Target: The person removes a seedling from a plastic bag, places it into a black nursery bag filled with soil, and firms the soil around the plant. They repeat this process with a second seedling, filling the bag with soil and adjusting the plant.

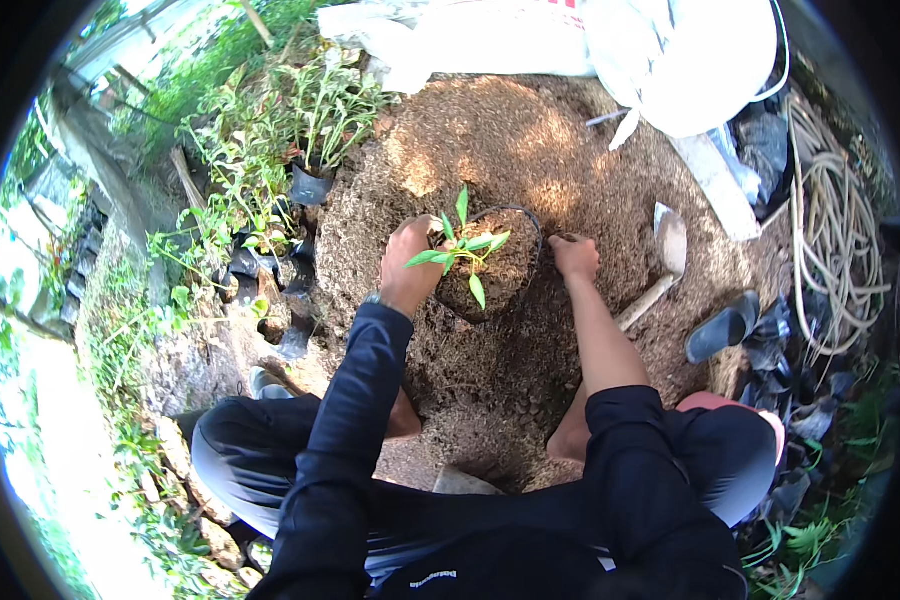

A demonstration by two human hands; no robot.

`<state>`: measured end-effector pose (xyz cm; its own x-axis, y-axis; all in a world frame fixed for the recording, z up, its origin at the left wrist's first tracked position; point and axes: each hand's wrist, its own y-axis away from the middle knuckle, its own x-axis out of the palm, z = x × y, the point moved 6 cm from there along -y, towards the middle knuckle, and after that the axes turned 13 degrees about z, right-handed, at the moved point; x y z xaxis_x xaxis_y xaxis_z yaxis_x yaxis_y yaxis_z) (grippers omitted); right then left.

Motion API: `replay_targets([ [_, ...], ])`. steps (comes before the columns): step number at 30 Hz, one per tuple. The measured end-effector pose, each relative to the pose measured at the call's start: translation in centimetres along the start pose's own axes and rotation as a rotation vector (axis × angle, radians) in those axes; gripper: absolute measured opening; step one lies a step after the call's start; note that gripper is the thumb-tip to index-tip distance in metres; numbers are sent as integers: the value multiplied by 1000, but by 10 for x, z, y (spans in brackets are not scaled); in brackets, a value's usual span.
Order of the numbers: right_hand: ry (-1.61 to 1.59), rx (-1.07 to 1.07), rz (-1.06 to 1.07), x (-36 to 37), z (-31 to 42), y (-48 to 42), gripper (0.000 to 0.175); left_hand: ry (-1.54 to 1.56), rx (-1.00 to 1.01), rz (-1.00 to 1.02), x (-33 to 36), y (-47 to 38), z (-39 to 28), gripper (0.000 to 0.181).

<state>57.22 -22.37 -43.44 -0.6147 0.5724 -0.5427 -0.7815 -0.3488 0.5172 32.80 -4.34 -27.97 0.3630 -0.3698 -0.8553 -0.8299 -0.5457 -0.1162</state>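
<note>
A green-leaved seedling stands in a round black grow bag filled with brown soil. The bag sits on a wide mound of loose potting soil. My left hand is at the bag's left side, its fingers partly hidden behind the leaves, so its grip does not show. Just right of the bag's rim, my right hand is low over the soil with its fingers curled. Whether soil is inside that hand is hidden.
A hand trowel lies to the right, near a dark slipper. A coiled hose is at the far right. White sacks border the soil at the top. Bagged seedlings and small black grow bags stand at left.
</note>
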Motion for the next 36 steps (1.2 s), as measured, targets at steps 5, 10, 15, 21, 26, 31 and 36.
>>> replay_targets([
  [5,-332,6,361,-41,62,35,66,-62,-139,46,-2,-8,10,23],
  [10,-279,-139,496,-54,143,92,56,-41,-146,-46,-3,-10,15,25],
  [15,-132,-192,805,-9,180,118,40,37,-238,-8,6,-17,22,25],
  [21,63,-287,877,38,191,109,30,136,-260,4,6,-21,30,28],
  [26,161,-438,859,49,204,113,36,200,-241,-47,7,-25,36,27],
  [31,231,-443,810,37,205,126,46,286,-212,-39,10,-29,41,29],
  [36,304,-556,713,12,204,130,39,373,-305,81,18,-32,46,39],
])
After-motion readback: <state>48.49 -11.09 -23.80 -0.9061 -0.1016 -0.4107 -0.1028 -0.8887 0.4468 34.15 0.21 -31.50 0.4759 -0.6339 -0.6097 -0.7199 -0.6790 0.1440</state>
